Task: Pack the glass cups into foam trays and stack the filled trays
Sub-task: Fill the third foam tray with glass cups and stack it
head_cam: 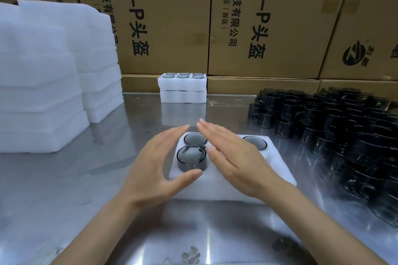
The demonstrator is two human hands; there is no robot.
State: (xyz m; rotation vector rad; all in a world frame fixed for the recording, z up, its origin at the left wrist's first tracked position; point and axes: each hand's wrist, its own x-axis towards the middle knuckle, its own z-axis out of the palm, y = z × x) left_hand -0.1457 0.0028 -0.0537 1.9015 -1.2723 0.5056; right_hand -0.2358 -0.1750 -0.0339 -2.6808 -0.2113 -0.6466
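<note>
**Foam tray being filled with glass cups**

Steel surface (53, 189); empty-tray stacks (43, 84) left; loose cups (344, 135) right; filled trays (183, 90) behind. Near tray (277, 165) holds cups (191, 157). Left hand (157, 170) and right hand (234, 159) hover flat, fingers straight, holding nothing.

A white rectangular foam tray (226, 187) lies on the shiny metal surface (64, 178), holding three visible smoky-grey glass cups (191, 157). The left hand (157, 168) and right hand (234, 157) hover flat above it, fingers (172, 133) straight. Two filled white foam trays (183, 88) sit stacked behind, before brown cardboard boxes (172, 17).
</note>
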